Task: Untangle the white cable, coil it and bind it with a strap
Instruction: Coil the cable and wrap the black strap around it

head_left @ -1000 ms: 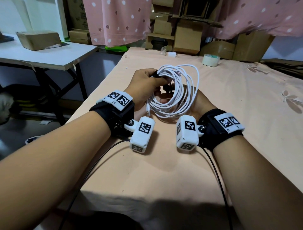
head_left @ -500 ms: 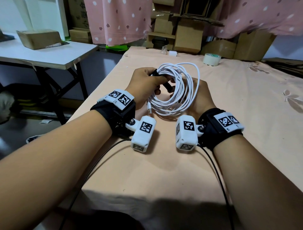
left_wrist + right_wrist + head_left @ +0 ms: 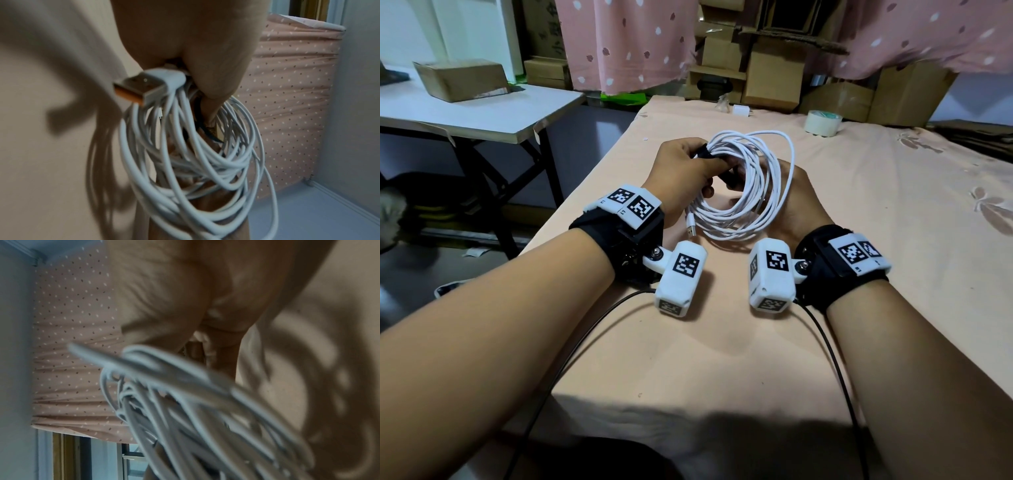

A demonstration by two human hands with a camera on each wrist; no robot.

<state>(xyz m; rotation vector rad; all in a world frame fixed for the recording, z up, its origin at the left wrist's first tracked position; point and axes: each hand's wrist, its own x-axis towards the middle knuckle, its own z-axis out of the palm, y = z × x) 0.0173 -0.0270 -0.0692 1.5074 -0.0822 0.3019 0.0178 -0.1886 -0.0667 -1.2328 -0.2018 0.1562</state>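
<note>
A: Where are we with the cable (image 3: 748, 192)?

B: It's untangled and coiled, by the look of it. A loose bundle of loops held up between both hands, just above the worktop (image 3: 722, 359).

A: Who's holding what?

B: The left hand (image 3: 685, 174) has its fingers curled round the top of the coil, pinching the loops together along with a dark strap (image 3: 703, 152). The wrist view shows the USB plug (image 3: 144, 87) poking out just under that grip, free and dangling.

A: And the right hand (image 3: 796, 202)?

B: Behind the coil, mostly hidden. Its fingers seem to reach into the loops near the strap, but I can't tell whether they grip anything; the right wrist view is too blurred.

A: So the binding?

B: Under way, I'd judge, not finished. The strap sits at the top of the bundle, but I can't see it closed round the loops, and they fan out quite loosely lower down.

A: What's left, then?

B: Wrap the strap fully round, fasten it, tuck that plug.
</note>
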